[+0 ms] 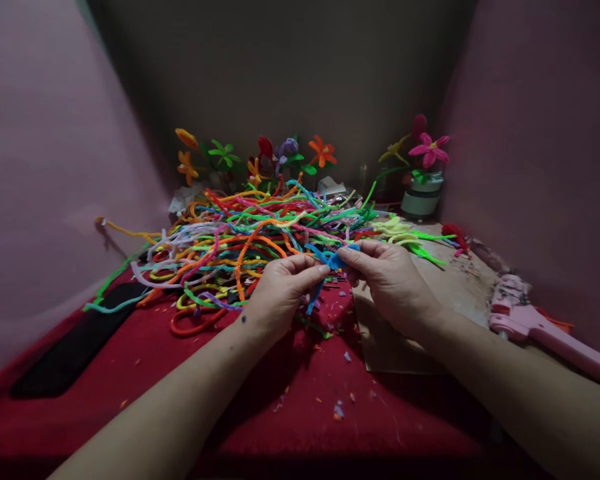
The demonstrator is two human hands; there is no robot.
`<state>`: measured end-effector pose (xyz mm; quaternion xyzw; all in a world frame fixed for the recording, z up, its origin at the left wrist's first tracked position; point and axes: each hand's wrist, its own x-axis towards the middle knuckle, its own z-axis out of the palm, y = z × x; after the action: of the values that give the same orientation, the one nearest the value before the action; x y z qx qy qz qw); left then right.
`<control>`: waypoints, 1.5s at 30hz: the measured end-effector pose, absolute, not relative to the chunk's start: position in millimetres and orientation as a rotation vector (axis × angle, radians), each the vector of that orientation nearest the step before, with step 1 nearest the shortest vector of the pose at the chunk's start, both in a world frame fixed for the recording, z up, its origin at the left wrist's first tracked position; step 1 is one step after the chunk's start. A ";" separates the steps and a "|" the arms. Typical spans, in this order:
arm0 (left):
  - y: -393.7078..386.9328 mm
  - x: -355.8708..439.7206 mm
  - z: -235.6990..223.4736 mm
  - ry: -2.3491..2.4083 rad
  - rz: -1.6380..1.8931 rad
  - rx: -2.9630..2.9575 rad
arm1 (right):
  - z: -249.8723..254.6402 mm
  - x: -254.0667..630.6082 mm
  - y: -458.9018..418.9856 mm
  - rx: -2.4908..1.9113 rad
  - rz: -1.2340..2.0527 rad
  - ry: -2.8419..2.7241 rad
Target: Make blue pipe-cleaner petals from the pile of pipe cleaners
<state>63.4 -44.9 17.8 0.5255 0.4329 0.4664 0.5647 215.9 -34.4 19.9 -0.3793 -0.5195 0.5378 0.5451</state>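
Observation:
Between my two hands is a blue pipe cleaner, bent into small loops, with one tail hanging down. My left hand pinches it from the left between thumb and fingertips. From the other side, my right hand grips a looped part of it with thumb and forefinger. Right behind the hands lies a tangled pile of pipe cleaners in orange, green, pink, lilac and other colours. The fingertips hide part of the blue loops.
Pipe-cleaner flowers stand at the back, some in a pale green pot. A brown board lies under my right hand. At right is a pink tool with a long handle; at left, a black strip. Scraps dot the red cloth.

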 end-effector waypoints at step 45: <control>-45.2 55.5 28.8 0.990 0.832 1.262 | 22.8 214.9 -46.8 -1.009 0.750 -1.746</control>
<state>55.5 -45.2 28.8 0.5487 0.4302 0.3617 0.6189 214.9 -46.8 22.8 -0.4127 -0.7140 0.3068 0.4752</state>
